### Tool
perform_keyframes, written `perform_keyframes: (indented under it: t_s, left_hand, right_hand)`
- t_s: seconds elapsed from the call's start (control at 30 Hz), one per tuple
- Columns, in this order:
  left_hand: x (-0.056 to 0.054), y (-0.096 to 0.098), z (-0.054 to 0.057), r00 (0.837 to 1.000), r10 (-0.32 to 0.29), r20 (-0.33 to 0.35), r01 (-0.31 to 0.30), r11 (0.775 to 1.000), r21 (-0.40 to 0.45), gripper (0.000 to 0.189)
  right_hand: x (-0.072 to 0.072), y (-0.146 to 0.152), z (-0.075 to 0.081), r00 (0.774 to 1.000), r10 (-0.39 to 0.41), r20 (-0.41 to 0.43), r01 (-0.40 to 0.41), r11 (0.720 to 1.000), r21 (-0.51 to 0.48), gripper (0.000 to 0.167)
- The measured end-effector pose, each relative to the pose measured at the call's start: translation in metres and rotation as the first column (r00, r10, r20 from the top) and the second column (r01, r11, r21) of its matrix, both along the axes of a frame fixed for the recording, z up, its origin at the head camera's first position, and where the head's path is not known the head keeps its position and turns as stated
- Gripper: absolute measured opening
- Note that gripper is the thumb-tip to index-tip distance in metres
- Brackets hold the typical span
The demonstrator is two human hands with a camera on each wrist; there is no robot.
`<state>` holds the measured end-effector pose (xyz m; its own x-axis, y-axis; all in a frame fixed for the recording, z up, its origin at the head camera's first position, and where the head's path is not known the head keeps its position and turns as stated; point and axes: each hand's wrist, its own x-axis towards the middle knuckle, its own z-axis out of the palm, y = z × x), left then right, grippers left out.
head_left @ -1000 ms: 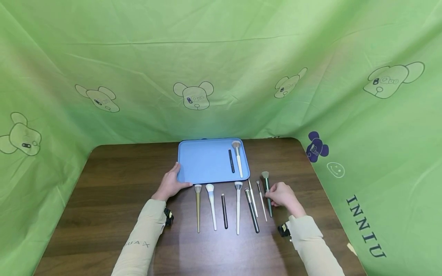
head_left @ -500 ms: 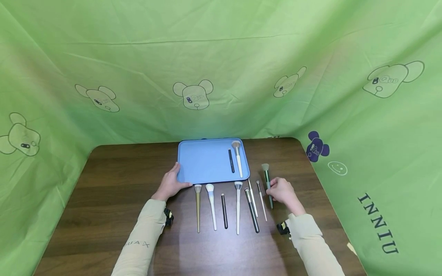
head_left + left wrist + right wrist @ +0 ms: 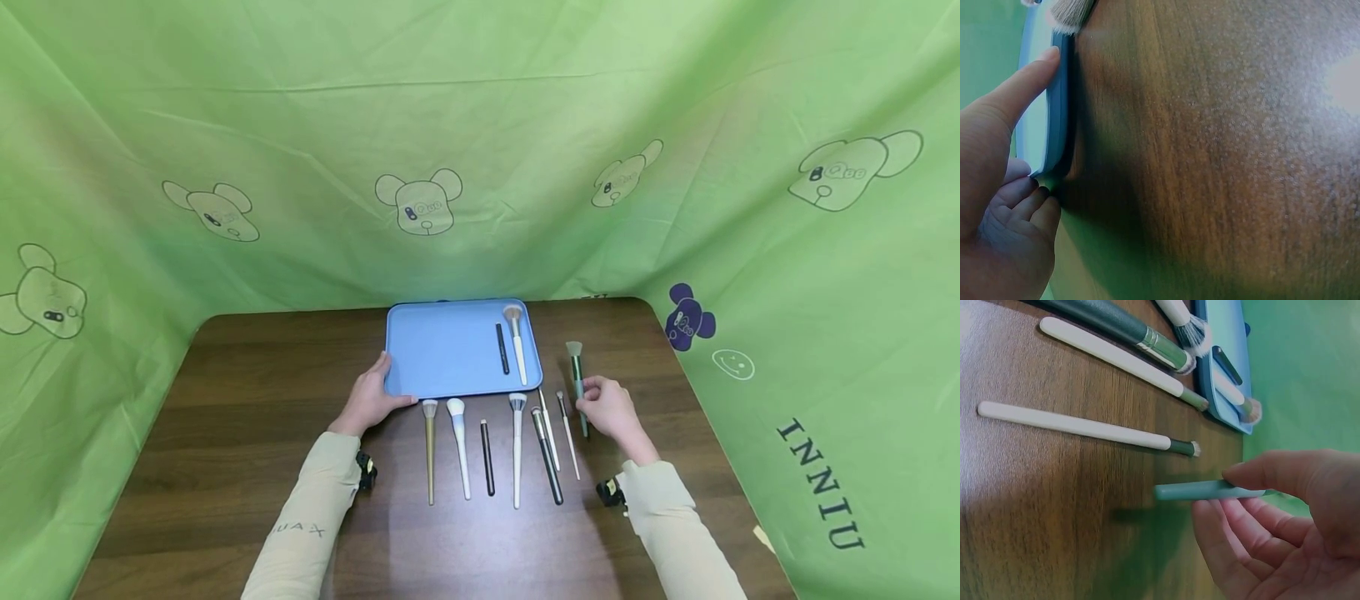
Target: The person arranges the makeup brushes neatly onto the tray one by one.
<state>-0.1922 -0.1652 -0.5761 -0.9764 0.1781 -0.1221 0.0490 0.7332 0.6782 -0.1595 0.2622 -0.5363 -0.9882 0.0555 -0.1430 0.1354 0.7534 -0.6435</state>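
In the head view, my right hand (image 3: 609, 408) pinches a green-handled makeup brush (image 3: 577, 369) by its handle, bristles pointing away. The right wrist view shows the handle (image 3: 1188, 490) between thumb and fingertips, raised off the table. My left hand (image 3: 371, 400) holds the near left corner of a blue tray (image 3: 442, 350). In the left wrist view its thumb (image 3: 1032, 75) lies along the rim and its fingers bend at the corner. Inside the tray, at its right, lie a short black brush (image 3: 502, 348) and a white-handled brush (image 3: 519, 354).
Several makeup brushes lie in a row in front of the tray, from a gold-handled one (image 3: 430, 454) to a thin white-handled one (image 3: 570, 437) beside the right hand. Under them is a brown wooden table (image 3: 262, 392). A green cloth (image 3: 525, 125) hangs behind it and at both sides.
My right hand has moved away from the body with the green makeup brush, which has come up off the table. The left hand and the tray stay in place.
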Motion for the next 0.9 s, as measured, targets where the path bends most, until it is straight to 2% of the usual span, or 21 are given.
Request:
perform_keyframes:
  t_s: [0.37,0.73,0.9]
  left_hand:
    - [-0.001,-0.001,-0.004,1.000,0.003,0.010,-0.003,1.000,0.007,0.106]
    - [-0.001,-0.001,-0.006,1.000,0.006,0.008,-0.006,1.000,0.007,0.107]
    - [0.000,-0.001,-0.006,1.000,0.007,0.001,-0.007,1.000,0.016,0.106]
  right_hand:
    - [-0.003,-0.007,0.000,0.996,-0.021,-0.084,0.018,0.999,-0.029,0.042]
    - [-0.006,-0.018,0.003,0.991,-0.048,-0.125,0.038,0.996,-0.081,0.043]
    - [-0.008,-0.024,0.005,0.991,-0.068,-0.112,0.051,0.987,-0.152,0.043]
